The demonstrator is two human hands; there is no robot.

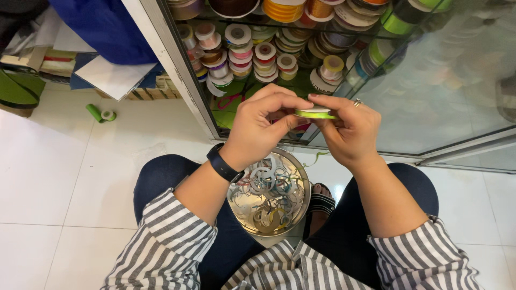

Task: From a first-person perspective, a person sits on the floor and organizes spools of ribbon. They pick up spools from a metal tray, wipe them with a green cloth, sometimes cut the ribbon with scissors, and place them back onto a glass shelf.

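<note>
— Where is this?

— White tiled floor (48,177), before a glass cabinet (430,91) stacked with ribbon spools (252,51). I sit; my left hand (258,126) and right hand (346,131) pinch a flat lime-green ribbon spool (314,113) between closed fingertips, above my knees.

— The risk?

— I'd judge a slack grip lets it drop and unroll. The round metal tray (306,185) of empty reels sits below; a green roll (97,113) lies well apart.

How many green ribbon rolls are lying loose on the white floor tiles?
1: a green ribbon roll lies on the floor at upper left, beside a small tape ring. Both hands, left hand and right hand, hold another green spool. Others may be hidden.
</note>
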